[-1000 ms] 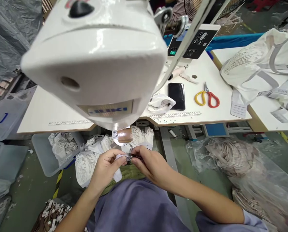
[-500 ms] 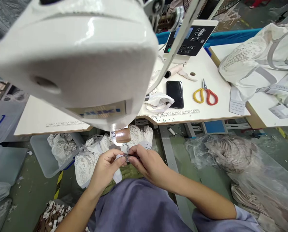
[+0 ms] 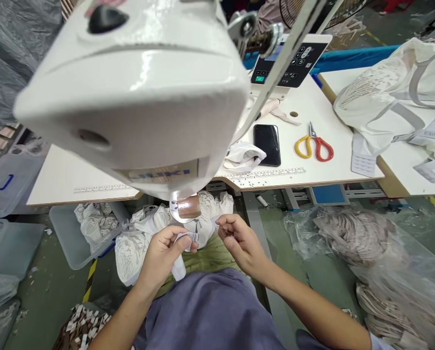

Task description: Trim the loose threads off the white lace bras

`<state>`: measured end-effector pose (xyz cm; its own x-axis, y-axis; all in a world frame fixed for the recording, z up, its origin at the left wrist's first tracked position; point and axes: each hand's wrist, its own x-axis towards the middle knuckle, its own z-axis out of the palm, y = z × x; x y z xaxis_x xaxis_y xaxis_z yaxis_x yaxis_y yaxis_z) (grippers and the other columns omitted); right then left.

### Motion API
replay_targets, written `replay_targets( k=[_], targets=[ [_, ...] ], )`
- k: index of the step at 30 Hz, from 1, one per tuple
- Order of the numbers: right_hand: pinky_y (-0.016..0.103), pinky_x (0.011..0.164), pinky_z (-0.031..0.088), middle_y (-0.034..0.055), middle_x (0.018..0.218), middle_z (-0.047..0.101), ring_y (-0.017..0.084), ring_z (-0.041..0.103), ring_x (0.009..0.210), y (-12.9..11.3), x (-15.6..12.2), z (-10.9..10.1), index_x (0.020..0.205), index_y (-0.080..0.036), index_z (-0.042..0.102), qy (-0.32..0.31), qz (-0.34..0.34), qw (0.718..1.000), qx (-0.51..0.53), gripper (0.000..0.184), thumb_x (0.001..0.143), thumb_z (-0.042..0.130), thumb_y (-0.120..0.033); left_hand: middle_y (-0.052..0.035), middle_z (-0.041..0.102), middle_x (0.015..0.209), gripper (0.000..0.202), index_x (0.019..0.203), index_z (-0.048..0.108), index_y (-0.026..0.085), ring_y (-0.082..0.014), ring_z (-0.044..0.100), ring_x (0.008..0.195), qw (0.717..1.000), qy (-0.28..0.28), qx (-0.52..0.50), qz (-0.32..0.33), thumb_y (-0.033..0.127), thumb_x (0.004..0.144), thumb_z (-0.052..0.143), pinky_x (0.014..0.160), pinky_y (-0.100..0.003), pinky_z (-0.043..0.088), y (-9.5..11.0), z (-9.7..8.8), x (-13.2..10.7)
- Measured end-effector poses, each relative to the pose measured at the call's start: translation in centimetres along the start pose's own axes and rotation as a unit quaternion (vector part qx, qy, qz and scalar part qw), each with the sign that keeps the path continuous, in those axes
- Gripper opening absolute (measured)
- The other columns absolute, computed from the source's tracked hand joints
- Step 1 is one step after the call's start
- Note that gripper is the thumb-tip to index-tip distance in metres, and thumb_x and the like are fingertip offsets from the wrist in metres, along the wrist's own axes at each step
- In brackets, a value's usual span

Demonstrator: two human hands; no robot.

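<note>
My left hand (image 3: 168,250) pinches the end of a white fabric band (image 3: 188,236) between thumb and fingers, and its loose part hangs below the hand. To the right, apart from the band, my right hand (image 3: 244,245) has its fingers curled round a small, thin, dark reddish tool (image 3: 227,233); its exact kind is mostly hidden. White lace garments (image 3: 133,253) lie in front of my lap, just beyond my left hand. Above both hands is the white head of a sewing machine (image 3: 140,112), with a shiny guard (image 3: 185,208) at its lower end.
On the white table (image 3: 334,170) lie a phone (image 3: 267,145), scissors (image 3: 314,146) with yellow and red handles, and a white fabric piece (image 3: 244,156). A control panel (image 3: 294,63) stands behind. A plastic bin (image 3: 66,243) holds lace at left; bagged fabric (image 3: 349,233) sits at right.
My right hand has moved right, away from the band and my left hand, taking the small tool with it. My left hand still grips the band. The view has shifted slightly.
</note>
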<state>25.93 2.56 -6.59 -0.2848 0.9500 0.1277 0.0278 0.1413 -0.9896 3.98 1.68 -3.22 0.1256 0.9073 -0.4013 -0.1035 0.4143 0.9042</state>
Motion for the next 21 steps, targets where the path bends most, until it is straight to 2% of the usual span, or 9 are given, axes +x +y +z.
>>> replay_targets(
  k=[3,5,6,8,10,11,12,16,21],
  targets=[
    [0.025,0.060,0.038,-0.0021,0.081,0.052,0.013,0.047,0.067,0.2,-0.1,-0.1,0.118,-0.026,0.051,-0.005,-0.023,1.000,-0.019,0.028,0.098,0.062,-0.043,-0.0019,0.076,0.081,0.016,0.096,0.066,0.020,-0.0186,0.073,0.077,0.995,-0.002,0.088,0.049,0.033,0.089,0.073,0.075,-0.030,0.058,-0.1,-0.1,-0.3],
    [0.024,0.059,0.038,-0.0030,0.080,0.053,0.012,0.046,0.065,-0.2,0.0,0.1,0.112,-0.026,0.052,-0.010,-0.016,0.999,-0.026,0.029,0.094,0.069,-0.039,-0.0022,0.076,0.085,0.006,0.096,0.066,0.021,-0.0183,0.073,0.080,0.962,0.012,0.223,0.160,0.025,0.092,0.068,0.073,-0.029,0.057,-0.2,-0.2,-0.4],
    [0.024,0.058,0.037,-0.0035,0.079,0.053,0.011,0.045,0.064,-0.4,0.0,0.3,0.108,-0.026,0.051,-0.015,-0.006,1.000,-0.024,0.028,0.092,0.072,-0.037,-0.0029,0.077,0.089,0.003,0.096,0.067,0.021,-0.0184,0.073,0.082,0.925,0.018,0.296,0.237,0.020,0.093,0.065,0.074,-0.029,0.056,-0.2,-0.3,-0.4],
    [0.024,0.056,0.036,-0.0036,0.078,0.053,0.011,0.043,0.061,-0.8,0.1,1.0,0.100,-0.025,0.049,-0.023,0.023,0.999,-0.004,0.027,0.090,0.072,-0.035,-0.0046,0.078,0.095,0.013,0.095,0.068,0.021,-0.0189,0.073,0.087,0.823,0.028,0.410,0.392,0.011,0.093,0.060,0.081,-0.033,0.056,-0.2,-0.3,-0.5],
    [0.024,0.055,0.037,-0.0026,0.079,0.055,0.011,0.044,0.061,-1.1,0.0,1.8,0.095,-0.025,0.047,-0.025,0.060,0.997,0.035,0.026,0.091,0.070,-0.036,-0.0059,0.078,0.097,0.019,0.095,0.067,0.021,-0.0192,0.073,0.088,0.732,0.044,0.462,0.498,0.005,0.091,0.057,0.087,-0.036,0.056,0.0,-0.2,-0.5],
    [0.025,0.055,0.037,-0.0021,0.080,0.055,0.011,0.045,0.062,-1.2,0.0,2.3,0.094,-0.024,0.047,-0.022,0.077,0.995,0.058,0.026,0.092,0.069,-0.038,-0.0062,0.079,0.096,0.019,0.094,0.066,0.020,-0.0190,0.073,0.087,0.704,0.056,0.473,0.527,0.004,0.091,0.057,0.087,-0.036,0.057,0.1,-0.2,-0.5],
    [0.025,0.056,0.038,-0.0016,0.081,0.056,0.012,0.046,0.064,-1.3,0.0,2.7,0.094,-0.024,0.047,-0.017,0.090,0.993,0.079,0.026,0.092,0.069,-0.039,-0.0062,0.079,0.094,0.019,0.093,0.066,0.020,-0.0186,0.073,0.085,0.687,0.066,0.479,0.543,0.004,0.091,0.057,0.085,-0.036,0.058,0.2,-0.1,-0.5],
    [0.025,0.064,0.042,-0.0009,0.083,0.052,0.013,0.047,0.072,-1.7,0.1,4.0,0.092,-0.023,0.050,0.005,0.125,0.980,0.153,0.028,0.091,0.069,-0.044,-0.0077,0.079,0.093,0.019,0.092,0.063,0.019,-0.0186,0.074,0.085,0.679,0.066,0.484,0.549,0.003,0.091,0.055,0.082,-0.035,0.059,0.4,-0.3,-0.8],
    [0.023,0.059,0.037,-0.0033,0.080,0.050,0.009,0.041,0.063,-2.0,0.4,4.3,0.093,-0.022,0.052,-0.009,0.202,0.947,0.250,0.033,0.089,0.073,-0.046,-0.0090,0.079,0.095,0.018,0.094,0.058,0.019,-0.0189,0.075,0.087,0.708,0.053,0.472,0.522,0.002,0.089,0.059,0.086,-0.035,0.059,-0.1,-0.8,-0.9]
  ],
)
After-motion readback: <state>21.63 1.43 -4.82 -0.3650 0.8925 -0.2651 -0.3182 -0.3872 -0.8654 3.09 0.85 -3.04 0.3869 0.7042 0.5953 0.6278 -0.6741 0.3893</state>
